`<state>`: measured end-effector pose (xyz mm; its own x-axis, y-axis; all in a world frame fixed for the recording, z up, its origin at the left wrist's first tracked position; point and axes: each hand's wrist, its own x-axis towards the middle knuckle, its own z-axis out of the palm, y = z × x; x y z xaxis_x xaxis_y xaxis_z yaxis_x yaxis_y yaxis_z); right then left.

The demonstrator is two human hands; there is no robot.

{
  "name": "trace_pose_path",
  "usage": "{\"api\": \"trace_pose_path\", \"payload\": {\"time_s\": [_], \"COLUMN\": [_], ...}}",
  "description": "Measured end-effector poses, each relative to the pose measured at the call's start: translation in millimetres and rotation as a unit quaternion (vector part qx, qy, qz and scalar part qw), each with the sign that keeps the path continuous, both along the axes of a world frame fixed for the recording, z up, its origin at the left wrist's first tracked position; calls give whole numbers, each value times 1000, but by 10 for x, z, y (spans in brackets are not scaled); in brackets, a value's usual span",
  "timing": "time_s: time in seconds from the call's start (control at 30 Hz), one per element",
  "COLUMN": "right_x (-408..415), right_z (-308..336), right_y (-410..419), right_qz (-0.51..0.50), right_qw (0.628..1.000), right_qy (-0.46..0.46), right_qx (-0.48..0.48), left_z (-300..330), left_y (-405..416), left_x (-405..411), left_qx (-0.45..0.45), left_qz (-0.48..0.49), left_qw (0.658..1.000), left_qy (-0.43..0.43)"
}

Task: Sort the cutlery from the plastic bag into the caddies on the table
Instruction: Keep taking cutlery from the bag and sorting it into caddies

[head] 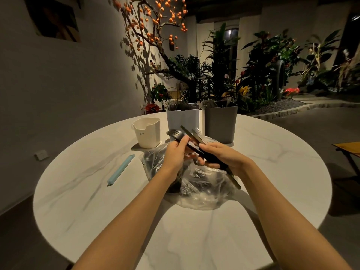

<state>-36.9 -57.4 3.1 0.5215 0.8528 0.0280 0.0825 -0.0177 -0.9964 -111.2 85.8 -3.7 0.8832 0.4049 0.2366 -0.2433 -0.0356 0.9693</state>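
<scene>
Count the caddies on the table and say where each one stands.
3. The cream caddy stands at the left, the pale grey caddy in the middle, the dark grey caddy at the right, all behind the plastic bag. None seems hidden.

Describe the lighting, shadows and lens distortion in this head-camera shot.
Head view: dim overall, with a warm spotlight pooling on the marble table and the wall behind the orange-berried branch, which casts leaf shadows there; wide-angle lens bows the table rim and stretches the forearms; the plastic bag shows glare; the dark cutlery held by left hand and right hand lacks detail.
</scene>
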Motion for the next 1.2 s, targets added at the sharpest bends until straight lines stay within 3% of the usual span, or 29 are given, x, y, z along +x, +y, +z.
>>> {"api": "trace_pose_path", "payload": {"time_s": [0.17, 0.33, 0.6, 0.87, 1.07, 1.2], "right_x": [12, -14, 76, 58, 18, 8], "right_z": [-8, 7, -36, -33, -36, -44], "right_y": [-9, 2, -64, -22, 16, 40], "right_qz": [-38, -38, 12, -28, 15, 5], "right_qw": [999, 997, 998, 998, 999, 1000], "right_qy": [9, -51, 53, 50, 33, 25], "right_qx": [-35, -50, 18, 7, 6, -8], "left_z": [13, -19, -14, -11, 9, 18], "left_y": [121, 97, 81, 88, -21, -45], "left_x": [12, 19, -16, -18, -39, -13], "left_qx": [-61, -76, -62, -115, -128, -158], "left_qz": [18, 26, -24, 2, -39, 7], "left_qw": [998, 997, 998, 993, 991, 987], "left_qy": [-9, -8, -6, -8, -11, 14]}}
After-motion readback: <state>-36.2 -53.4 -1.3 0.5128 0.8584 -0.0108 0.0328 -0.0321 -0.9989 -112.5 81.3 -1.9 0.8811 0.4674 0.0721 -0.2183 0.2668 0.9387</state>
